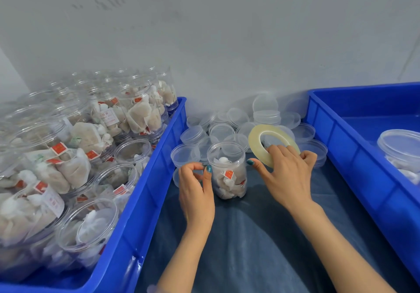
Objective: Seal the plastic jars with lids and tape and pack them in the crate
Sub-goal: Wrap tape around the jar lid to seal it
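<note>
A clear plastic jar [229, 174] full of tea bags stands upright on the blue cloth, and its top looks open. My left hand [195, 190] is just left of the jar, fingers curled, thumb touching the jar's side; it grips nothing that I can see. My right hand [286, 174] is right of the jar and holds a ring of clear tape [261, 144] tilted up behind it. A heap of clear lids [241, 124] lies behind the jar. One lidded jar [402, 154] sits in the blue crate [354, 147] on the right.
On the left a second blue crate [145, 192] holds several open jars of tea bags [75, 156]. A grey wall rises close behind the lids. The blue cloth [250, 247] covers the surface between the two crates.
</note>
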Available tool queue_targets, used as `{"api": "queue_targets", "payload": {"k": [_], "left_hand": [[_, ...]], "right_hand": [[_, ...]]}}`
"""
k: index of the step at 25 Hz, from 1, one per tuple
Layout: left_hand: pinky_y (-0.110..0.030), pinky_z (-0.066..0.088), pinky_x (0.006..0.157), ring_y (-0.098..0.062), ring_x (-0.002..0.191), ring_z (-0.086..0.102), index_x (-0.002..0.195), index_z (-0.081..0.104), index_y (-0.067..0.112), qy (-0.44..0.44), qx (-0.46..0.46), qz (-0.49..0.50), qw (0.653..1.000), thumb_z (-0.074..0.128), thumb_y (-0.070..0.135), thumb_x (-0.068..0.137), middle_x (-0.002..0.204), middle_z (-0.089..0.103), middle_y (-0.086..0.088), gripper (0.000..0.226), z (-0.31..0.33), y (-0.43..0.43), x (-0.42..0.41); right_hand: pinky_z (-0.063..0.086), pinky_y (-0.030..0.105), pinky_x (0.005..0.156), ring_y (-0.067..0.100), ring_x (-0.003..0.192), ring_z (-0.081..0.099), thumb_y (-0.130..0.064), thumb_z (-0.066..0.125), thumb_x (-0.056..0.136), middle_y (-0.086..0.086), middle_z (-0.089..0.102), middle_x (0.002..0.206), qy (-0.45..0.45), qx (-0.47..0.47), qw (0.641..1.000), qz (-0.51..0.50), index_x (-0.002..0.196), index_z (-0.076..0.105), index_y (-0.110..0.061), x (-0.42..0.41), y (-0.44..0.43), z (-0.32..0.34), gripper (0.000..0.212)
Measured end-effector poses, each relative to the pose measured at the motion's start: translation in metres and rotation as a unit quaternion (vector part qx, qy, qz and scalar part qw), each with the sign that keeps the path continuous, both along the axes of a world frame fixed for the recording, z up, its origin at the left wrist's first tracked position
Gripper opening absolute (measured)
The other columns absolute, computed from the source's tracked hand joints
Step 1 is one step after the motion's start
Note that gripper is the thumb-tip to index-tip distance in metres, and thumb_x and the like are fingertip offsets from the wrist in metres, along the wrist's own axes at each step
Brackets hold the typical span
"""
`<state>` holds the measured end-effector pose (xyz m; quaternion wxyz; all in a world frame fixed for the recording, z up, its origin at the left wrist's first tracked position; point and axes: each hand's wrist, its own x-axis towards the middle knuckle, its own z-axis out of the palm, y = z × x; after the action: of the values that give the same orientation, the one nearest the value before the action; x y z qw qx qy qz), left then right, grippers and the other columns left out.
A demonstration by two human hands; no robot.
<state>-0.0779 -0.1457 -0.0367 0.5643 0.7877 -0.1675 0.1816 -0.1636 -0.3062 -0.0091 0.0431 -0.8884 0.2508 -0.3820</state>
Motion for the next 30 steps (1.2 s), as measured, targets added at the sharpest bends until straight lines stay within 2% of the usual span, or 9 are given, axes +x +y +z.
{"api": "queue_targets", "payload": {"k": [4,7,11,15,18,21,25,27,30], "left_hand": [[-0.030,0.050,0.084,0.004,0.098,0.059,0.110,0.050,0.031,0.097,-0.095,-0.077,0.988,0.047,0.034,0.100,0.107,0.057,0.022,0.011,-0.004,0.001,-0.002],[-0.012,0.039,0.098,0.011,0.127,0.044,0.133,0.037,0.052,0.128,-0.090,-0.182,0.971,0.032,0.069,0.089,0.137,0.046,0.031,0.047,-0.007,0.000,-0.007],[-0.013,0.026,0.111,0.014,0.136,0.027,0.153,0.018,0.026,0.099,-0.016,-0.293,0.951,0.062,0.072,0.073,0.150,0.030,0.025,0.102,0.003,-0.001,0.022],[-0.015,0.047,0.093,-0.001,0.122,0.055,0.132,0.052,0.023,0.158,-0.075,-0.337,0.925,0.078,0.044,0.069,0.126,0.064,0.016,0.071,0.002,-0.007,0.044],[-0.024,0.050,0.097,-0.016,0.125,0.056,0.128,0.056,0.017,0.267,-0.162,-0.410,0.857,0.079,0.028,0.075,0.129,0.065,0.004,0.059,0.002,-0.004,0.055],[-0.032,0.044,0.107,-0.022,0.130,0.052,0.128,0.055,0.016,0.330,-0.231,-0.425,0.811,0.052,0.021,0.094,0.132,0.063,-0.002,0.035,0.008,-0.002,0.060],[-0.023,0.044,0.103,0.002,0.127,0.050,0.147,0.030,0.030,0.280,-0.161,-0.367,0.872,0.051,0.042,0.093,0.149,0.045,0.009,0.059,0.003,-0.004,0.038],[-0.024,0.046,0.103,0.003,0.126,0.050,0.148,0.019,0.035,0.211,-0.073,-0.353,0.909,0.080,0.020,0.078,0.145,0.043,0.015,0.094,-0.001,-0.010,0.023],[-0.032,0.048,0.102,0.000,0.118,0.055,0.138,0.030,0.033,0.158,-0.057,-0.301,0.939,0.087,0.003,0.067,0.131,0.053,0.011,0.096,0.004,-0.018,0.015]], "right_hand": [[0.012,0.033,0.072,0.020,0.066,0.037,-0.076,0.020,0.090,-0.007,0.043,0.064,-0.015,0.005,1.000,0.005,0.070,0.043,-0.020,0.006,0.004,-0.001,0.064],[0.013,0.033,0.072,0.022,0.065,0.041,-0.076,0.021,0.090,-0.007,0.045,0.064,-0.023,0.007,1.000,0.004,0.069,0.047,-0.018,0.008,0.004,-0.005,0.067],[0.016,0.034,0.073,0.023,0.067,0.045,-0.078,0.017,0.089,-0.007,0.049,0.065,-0.026,0.016,1.000,0.003,0.069,0.049,-0.017,0.007,0.001,-0.005,0.071],[0.014,0.034,0.072,0.023,0.067,0.046,-0.078,0.015,0.089,-0.007,0.048,0.064,-0.033,0.021,0.999,0.009,0.068,0.048,-0.017,0.007,0.000,-0.006,0.073],[0.014,0.033,0.073,0.023,0.068,0.047,-0.076,0.023,0.088,-0.007,0.050,0.066,-0.038,0.026,0.999,0.023,0.069,0.051,-0.017,0.008,-0.002,-0.008,0.068],[0.014,0.033,0.072,0.022,0.068,0.047,-0.077,0.020,0.088,-0.007,0.050,0.066,-0.035,0.034,0.998,0.025,0.069,0.051,-0.017,0.009,-0.003,-0.008,0.070],[0.015,0.034,0.072,0.021,0.067,0.046,-0.075,0.025,0.088,-0.007,0.049,0.065,-0.032,0.041,0.998,0.020,0.068,0.049,-0.018,0.010,-0.003,-0.007,0.065],[0.017,0.035,0.072,0.021,0.067,0.046,-0.073,0.028,0.087,-0.008,0.048,0.066,-0.025,0.049,0.998,0.022,0.069,0.047,-0.019,0.011,0.000,-0.005,0.060],[0.017,0.036,0.070,0.022,0.065,0.046,-0.072,0.031,0.085,-0.011,0.043,0.062,-0.026,0.060,0.998,0.026,0.067,0.048,-0.020,0.007,-0.002,-0.001,0.058]]}}
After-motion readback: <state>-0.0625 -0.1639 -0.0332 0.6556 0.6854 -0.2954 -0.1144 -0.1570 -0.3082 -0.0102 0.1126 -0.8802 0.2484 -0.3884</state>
